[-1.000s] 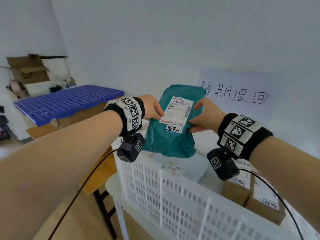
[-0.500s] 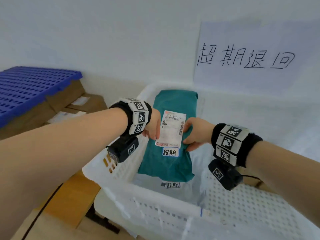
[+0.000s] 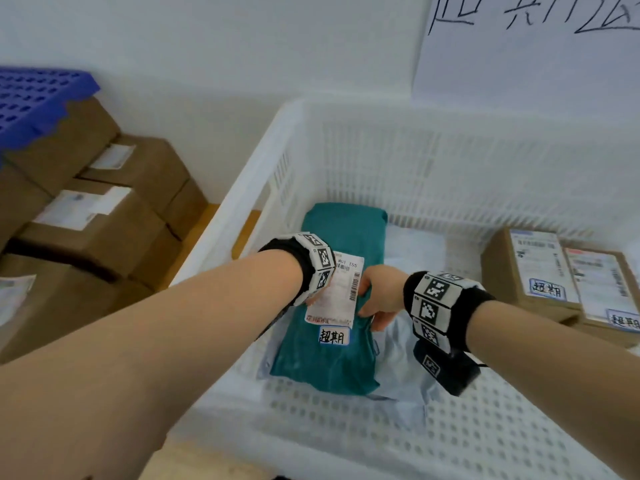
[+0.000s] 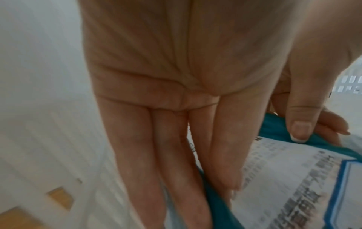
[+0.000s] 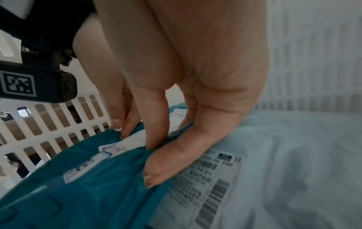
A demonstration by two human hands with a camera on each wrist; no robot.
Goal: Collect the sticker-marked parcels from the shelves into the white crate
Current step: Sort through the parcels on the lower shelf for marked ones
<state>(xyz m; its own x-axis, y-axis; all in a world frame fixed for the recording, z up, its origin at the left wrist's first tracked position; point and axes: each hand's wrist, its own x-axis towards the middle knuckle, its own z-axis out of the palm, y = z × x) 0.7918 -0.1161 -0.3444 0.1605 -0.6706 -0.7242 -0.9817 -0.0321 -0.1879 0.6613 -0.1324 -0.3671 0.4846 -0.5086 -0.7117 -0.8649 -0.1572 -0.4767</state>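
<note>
A teal bag parcel (image 3: 339,362) with a white shipping label and a blue-edged sticker (image 3: 333,336) lies inside the white crate (image 3: 381,161), on top of a pale grey bag parcel (image 3: 408,362). My left hand (image 3: 320,299) holds its left edge, thumb on top and fingers (image 4: 176,155) running down under the teal plastic (image 4: 219,209). My right hand (image 3: 375,296) pinches the right edge between thumb and fingers (image 5: 156,136), above the pale parcel's label (image 5: 205,186). Two stickered cardboard boxes (image 3: 530,268) (image 3: 602,289) sit at the crate's right.
Left of the crate, brown cardboard boxes (image 3: 104,216) are stacked under a blue plastic pallet (image 3: 31,98). A paper sign with handwritten characters (image 3: 526,46) hangs on the white wall behind. The crate's near floor (image 3: 485,427) is bare perforated plastic.
Both hands have brought the teal parcel down from above the crate's rim onto the pale parcel inside. The head view has tilted down over the crate.
</note>
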